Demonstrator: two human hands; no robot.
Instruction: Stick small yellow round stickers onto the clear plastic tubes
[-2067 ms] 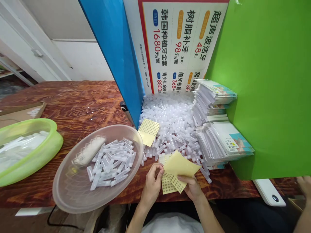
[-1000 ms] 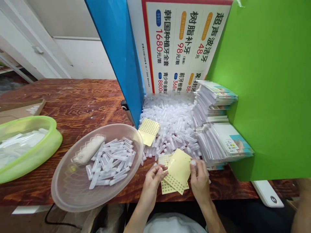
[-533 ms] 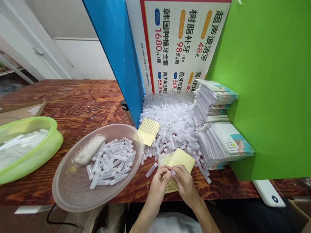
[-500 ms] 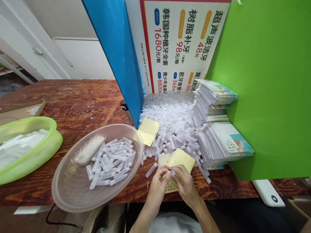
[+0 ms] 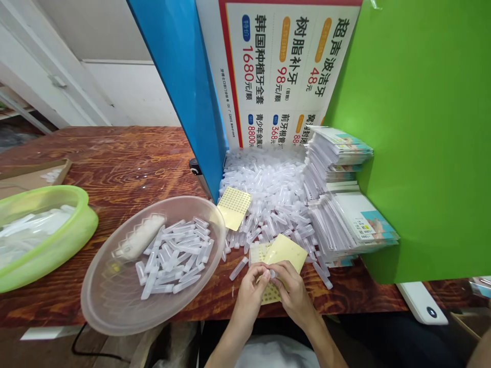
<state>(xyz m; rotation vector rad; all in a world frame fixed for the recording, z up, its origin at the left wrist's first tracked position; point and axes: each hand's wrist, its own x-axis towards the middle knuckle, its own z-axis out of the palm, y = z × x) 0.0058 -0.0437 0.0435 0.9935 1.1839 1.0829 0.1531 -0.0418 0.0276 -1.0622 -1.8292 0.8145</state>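
Pinching one small clear tube (image 5: 273,274) together over the yellow sticker sheet (image 5: 287,250) at lower centre, left hand (image 5: 249,291) and right hand (image 5: 295,296) seemed early on: a small batch (image 5: 172,255) lay in the clear basin (image 5: 111,306), a far larger heap (image 5: 268,186) behind.

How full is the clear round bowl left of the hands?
Partly full: the bowl holds small clear tubes in its middle; much bare bottom shows.

Two bowls (image 5: 79,232) (image 5: 115,323), two hands (image 5: 249,295) (image 5: 296,297)
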